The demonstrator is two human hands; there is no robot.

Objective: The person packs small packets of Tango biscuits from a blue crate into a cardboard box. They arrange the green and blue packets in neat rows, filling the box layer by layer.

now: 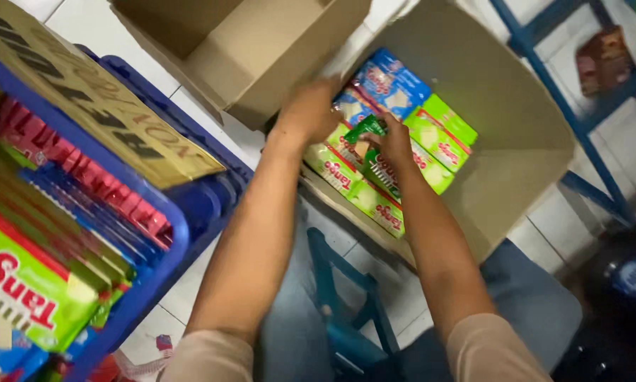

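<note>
Green and blue snack packs (431, 138) fill the tilted cardboard box (516, 92) ahead of us. From the head view, our right hand (396, 141) pinches a dark-green pack (374, 159), long axis running toward us; our left hand (309, 110) rests curled on neighbouring packs, grip hidden.

Head camera looks steeply down, close over an open carton (516, 106).

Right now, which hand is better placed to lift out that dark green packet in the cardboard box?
Probably the right hand: its fingers already rest on the dark green packet. The left hand sits farther up, over the blue packets.
</note>
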